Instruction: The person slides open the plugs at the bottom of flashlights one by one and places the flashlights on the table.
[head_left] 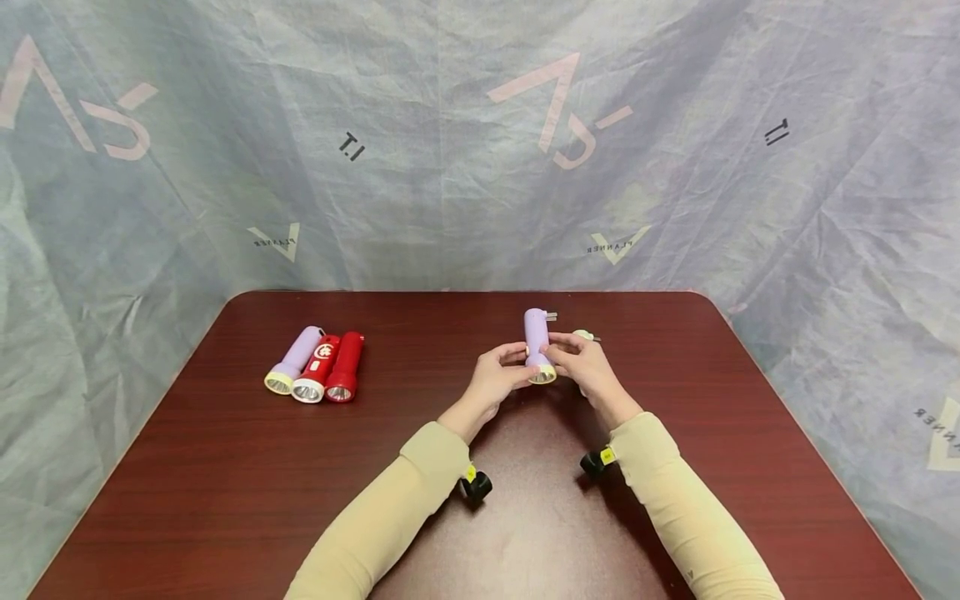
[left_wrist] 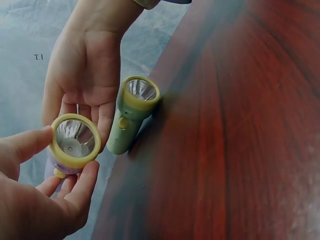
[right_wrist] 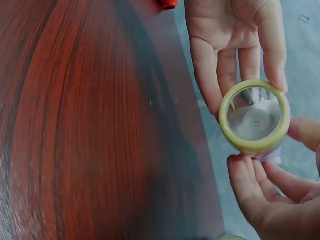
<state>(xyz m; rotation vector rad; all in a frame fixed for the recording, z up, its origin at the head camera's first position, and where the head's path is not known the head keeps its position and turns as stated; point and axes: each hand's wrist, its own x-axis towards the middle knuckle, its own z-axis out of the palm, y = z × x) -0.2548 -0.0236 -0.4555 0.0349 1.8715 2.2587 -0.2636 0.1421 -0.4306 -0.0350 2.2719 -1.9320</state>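
The left hand [head_left: 495, 379] and the right hand [head_left: 588, 367] hold a lavender plastic flashlight with a yellow rim [head_left: 536, 329], thumbs and fingers gripping it near that rim, right of centre over a red-brown wooden table [head_left: 420, 358]. Metal prongs [head_left: 552, 317] jut from its far end. A green flashlight with a yellow head [left_wrist: 132, 112] lies near the right hand. Well to the left, another lavender flashlight [head_left: 302, 350], a white-rimmed red flashlight [head_left: 319, 367] and an all-red flashlight [head_left: 347, 362] lie side by side

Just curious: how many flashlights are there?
5: lavender one, red-white one, red one at left; second lavender one in left hand and right hand; green one partly behind the latter.
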